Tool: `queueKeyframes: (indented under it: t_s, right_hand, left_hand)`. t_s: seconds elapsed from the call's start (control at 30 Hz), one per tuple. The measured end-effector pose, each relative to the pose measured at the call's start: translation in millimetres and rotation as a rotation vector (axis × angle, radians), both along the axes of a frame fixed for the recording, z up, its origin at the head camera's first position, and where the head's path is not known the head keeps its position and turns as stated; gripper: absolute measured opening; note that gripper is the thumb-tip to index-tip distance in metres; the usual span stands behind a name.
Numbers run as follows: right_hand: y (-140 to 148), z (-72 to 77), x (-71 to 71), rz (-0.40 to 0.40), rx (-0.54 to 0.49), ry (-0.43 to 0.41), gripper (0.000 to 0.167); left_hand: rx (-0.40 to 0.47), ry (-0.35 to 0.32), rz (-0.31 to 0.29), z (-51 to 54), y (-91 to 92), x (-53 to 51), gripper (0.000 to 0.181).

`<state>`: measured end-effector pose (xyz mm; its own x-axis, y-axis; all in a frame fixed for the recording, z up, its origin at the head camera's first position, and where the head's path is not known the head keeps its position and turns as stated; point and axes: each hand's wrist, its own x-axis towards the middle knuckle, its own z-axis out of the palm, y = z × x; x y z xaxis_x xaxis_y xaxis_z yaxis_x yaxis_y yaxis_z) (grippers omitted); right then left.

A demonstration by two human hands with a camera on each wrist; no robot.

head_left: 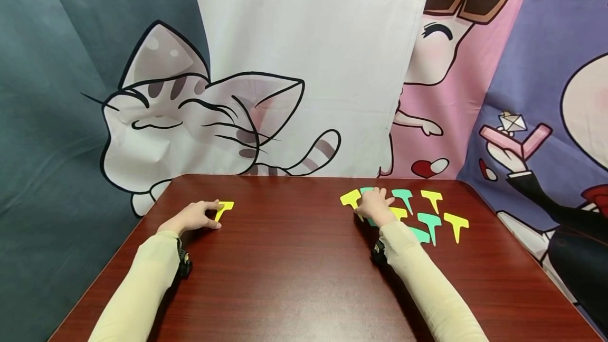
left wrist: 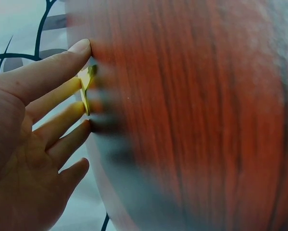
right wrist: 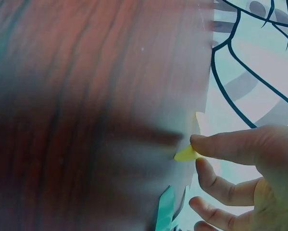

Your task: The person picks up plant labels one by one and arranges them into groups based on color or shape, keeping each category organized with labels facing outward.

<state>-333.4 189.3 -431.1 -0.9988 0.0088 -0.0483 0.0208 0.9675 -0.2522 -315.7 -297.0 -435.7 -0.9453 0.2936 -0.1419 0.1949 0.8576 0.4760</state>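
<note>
On the left half of the table, my left hand reaches over a yellow T-shaped plant label. Its fairly straight fingers touch the label, and in the left wrist view the thumb stands apart from it. At the right, my right hand pinches another yellow T-shaped plant label between thumb and index finger, best seen in the right wrist view. That hand hovers among several green and yellow labels and partly hides some of them. A green label lies close below its fingers.
Several more labels lie spread at the right, among them a green one and a yellow one. The dark red wooden table ends at a cartoon-printed cloth hanging behind it.
</note>
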Motion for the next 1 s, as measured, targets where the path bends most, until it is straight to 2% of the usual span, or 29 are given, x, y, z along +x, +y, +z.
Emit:
queueKeyframes:
  t_s: [0.47, 1.0]
  right_hand:
    - [-5.8, 3.4, -0.9, 0.016, -0.027, -0.029, 0.027]
    - [-7.9, 0.7, 0.1, 0.051, -0.035, 0.056, 0.024]
  left_hand:
    - [0.005, 0.002, 0.002, -1.2, -0.9, -1.7, 0.073]
    - [-0.001, -0.003, 0.006, -1.2, -0.9, -1.6, 0.072]
